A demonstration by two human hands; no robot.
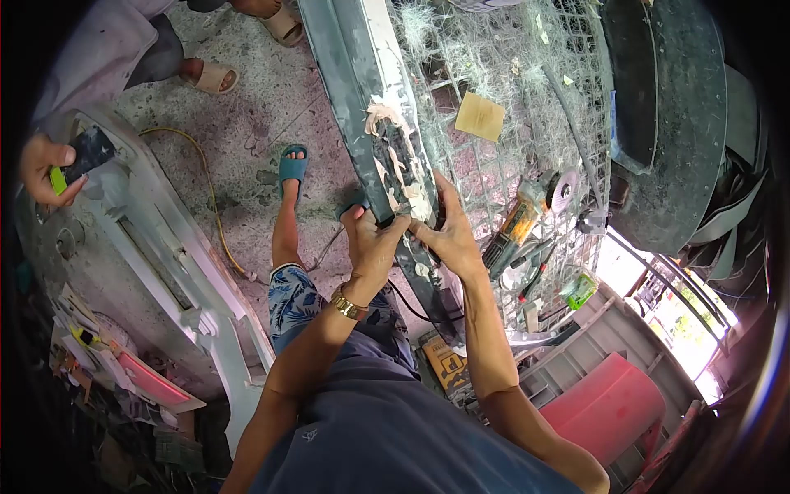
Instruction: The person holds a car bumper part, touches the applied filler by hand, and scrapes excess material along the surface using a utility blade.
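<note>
A long dark car body panel [355,107] runs from the top of the head view down toward my waist. Its upper face carries pale, uneven smears of filler [393,156] beside a white-coated strip. My left hand [375,247], below a gold wristwatch [350,306], grips the panel's left edge. Around the right edge, my right hand [451,235] is closed. Both thumbs press on top near the filler and almost meet; the fingertips beneath the panel are hidden.
Right of the panel, a wire mesh surface [461,74] bears an angle grinder [522,218] and a tan sandpaper sheet [480,116]. A grey bumper [156,255] lies left, near another person's hand [49,173] holding a phone. A yellow hose [210,181] crosses the floor.
</note>
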